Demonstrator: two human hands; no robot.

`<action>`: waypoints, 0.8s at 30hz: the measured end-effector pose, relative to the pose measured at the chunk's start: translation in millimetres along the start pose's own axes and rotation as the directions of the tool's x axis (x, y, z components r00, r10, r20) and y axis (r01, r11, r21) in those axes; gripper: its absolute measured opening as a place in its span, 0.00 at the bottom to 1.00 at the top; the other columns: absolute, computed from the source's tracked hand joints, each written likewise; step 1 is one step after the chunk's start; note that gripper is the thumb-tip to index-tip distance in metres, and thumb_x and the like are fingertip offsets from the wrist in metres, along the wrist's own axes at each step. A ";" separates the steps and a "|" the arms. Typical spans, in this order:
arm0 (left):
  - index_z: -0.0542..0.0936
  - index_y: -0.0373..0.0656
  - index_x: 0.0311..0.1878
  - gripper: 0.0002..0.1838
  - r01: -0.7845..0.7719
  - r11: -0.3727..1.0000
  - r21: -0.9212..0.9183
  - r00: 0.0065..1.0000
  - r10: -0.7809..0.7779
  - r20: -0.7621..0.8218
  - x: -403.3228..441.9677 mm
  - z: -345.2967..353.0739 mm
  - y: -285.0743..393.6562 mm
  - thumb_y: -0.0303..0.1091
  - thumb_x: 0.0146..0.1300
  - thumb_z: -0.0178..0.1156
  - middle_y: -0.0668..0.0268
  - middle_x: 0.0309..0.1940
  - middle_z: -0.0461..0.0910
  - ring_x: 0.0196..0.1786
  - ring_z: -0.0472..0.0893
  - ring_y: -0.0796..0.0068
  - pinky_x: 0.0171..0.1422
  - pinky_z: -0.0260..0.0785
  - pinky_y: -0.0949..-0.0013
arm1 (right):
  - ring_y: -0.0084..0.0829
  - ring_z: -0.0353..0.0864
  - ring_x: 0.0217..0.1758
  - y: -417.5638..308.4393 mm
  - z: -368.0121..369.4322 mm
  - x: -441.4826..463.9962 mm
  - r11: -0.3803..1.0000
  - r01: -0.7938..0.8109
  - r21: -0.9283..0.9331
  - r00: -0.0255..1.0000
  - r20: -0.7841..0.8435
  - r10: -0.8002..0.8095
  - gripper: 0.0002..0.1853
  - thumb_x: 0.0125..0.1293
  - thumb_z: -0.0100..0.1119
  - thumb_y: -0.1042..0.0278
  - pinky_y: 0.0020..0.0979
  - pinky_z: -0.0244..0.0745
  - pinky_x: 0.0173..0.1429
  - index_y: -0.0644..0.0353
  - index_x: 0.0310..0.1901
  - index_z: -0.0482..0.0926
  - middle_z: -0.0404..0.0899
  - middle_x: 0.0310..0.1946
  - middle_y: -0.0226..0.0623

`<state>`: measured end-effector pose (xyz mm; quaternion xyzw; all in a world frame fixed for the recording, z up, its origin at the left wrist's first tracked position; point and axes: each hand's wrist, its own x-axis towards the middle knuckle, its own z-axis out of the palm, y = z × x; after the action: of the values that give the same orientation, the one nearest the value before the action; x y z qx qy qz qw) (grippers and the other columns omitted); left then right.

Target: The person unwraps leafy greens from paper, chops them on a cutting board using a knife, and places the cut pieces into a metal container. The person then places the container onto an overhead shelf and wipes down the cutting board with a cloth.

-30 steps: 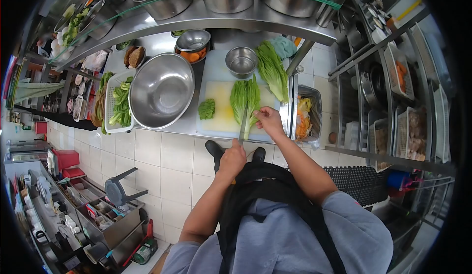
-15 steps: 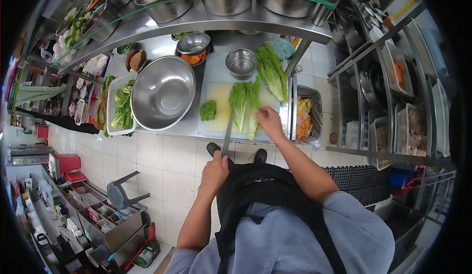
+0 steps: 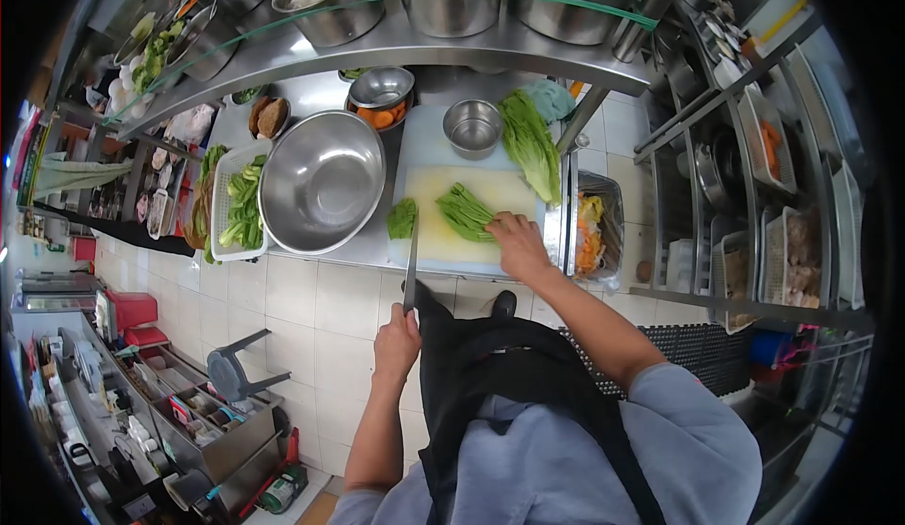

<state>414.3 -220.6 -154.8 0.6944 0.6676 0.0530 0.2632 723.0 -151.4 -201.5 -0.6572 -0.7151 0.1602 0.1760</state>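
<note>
My left hand is wrapped round the handle of a long knife. Its blade points away from me, over the left part of the cutting board, beside a small cut piece of lettuce. On the board my right hand grips the near end of a gathered bunch of lettuce leaves, which lies slanted. Behind it stand a small steel pot and, to the right, a larger head of lettuce.
A big steel bowl stands left of the board, next to a white basket of greens. At the right counter edge hangs a bin of scraps. A steel shelf with pots crosses overhead.
My right hand has closed on the lettuce leaves, now gathered and turned slantwise. The knife has moved left, away from the leaves and next to the small cut piece.
</note>
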 end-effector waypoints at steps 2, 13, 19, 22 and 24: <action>0.71 0.41 0.49 0.11 -0.023 1.000 0.016 1.000 0.023 -0.004 -0.4 -3.7 7.4 0.39 0.79 0.54 0.41 0.27 0.84 0.32 0.83 0.31 0.37 0.76 0.35 | 0.45 0.76 0.63 14.8 -9.2 -3.3 0.992 0.126 -0.020 0.992 0.001 -0.126 0.25 0.56 0.59 0.83 0.48 0.70 0.62 0.53 0.56 0.84 0.77 0.61 0.36; 0.72 0.42 0.50 0.11 -0.194 0.942 0.274 0.981 0.180 0.074 38.0 15.0 48.9 0.40 0.78 0.55 0.45 0.24 0.84 0.29 0.86 0.40 0.35 0.80 0.41 | 0.40 0.78 0.61 28.7 -20.0 0.5 0.981 0.190 0.046 0.981 0.027 -0.191 0.22 0.57 0.58 0.83 0.45 0.71 0.62 0.53 0.52 0.87 0.80 0.57 0.31; 0.71 0.39 0.50 0.12 -0.237 0.940 0.246 0.971 0.234 0.043 58.0 23.5 47.1 0.39 0.78 0.54 0.44 0.25 0.84 0.29 0.87 0.39 0.35 0.81 0.41 | 0.41 0.79 0.60 28.1 -22.0 -1.9 0.982 0.177 0.068 0.981 0.065 -0.181 0.21 0.57 0.58 0.83 0.44 0.71 0.62 0.54 0.51 0.87 0.81 0.57 0.32; 0.72 0.41 0.49 0.10 -0.224 0.947 0.232 0.974 0.210 0.085 45.0 6.1 63.5 0.38 0.79 0.52 0.45 0.26 0.85 0.31 0.87 0.39 0.37 0.82 0.40 | 0.41 0.79 0.60 26.7 -26.4 -0.5 0.986 0.157 0.051 0.984 0.078 -0.160 0.21 0.57 0.58 0.84 0.45 0.72 0.62 0.54 0.51 0.87 0.81 0.57 0.32; 0.72 0.41 0.48 0.10 -0.193 0.955 0.227 0.977 0.164 0.137 38.0 12.5 72.9 0.38 0.79 0.52 0.45 0.26 0.85 0.31 0.87 0.39 0.37 0.82 0.41 | 0.41 0.79 0.60 25.8 -26.7 -1.4 0.986 0.163 0.045 0.982 0.089 -0.167 0.21 0.57 0.58 0.84 0.44 0.72 0.62 0.54 0.51 0.87 0.81 0.58 0.33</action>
<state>489.1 -185.9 -144.2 0.7805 0.5870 -0.0448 0.2105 758.2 -150.7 -189.7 -0.5840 -0.7715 0.1888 0.1676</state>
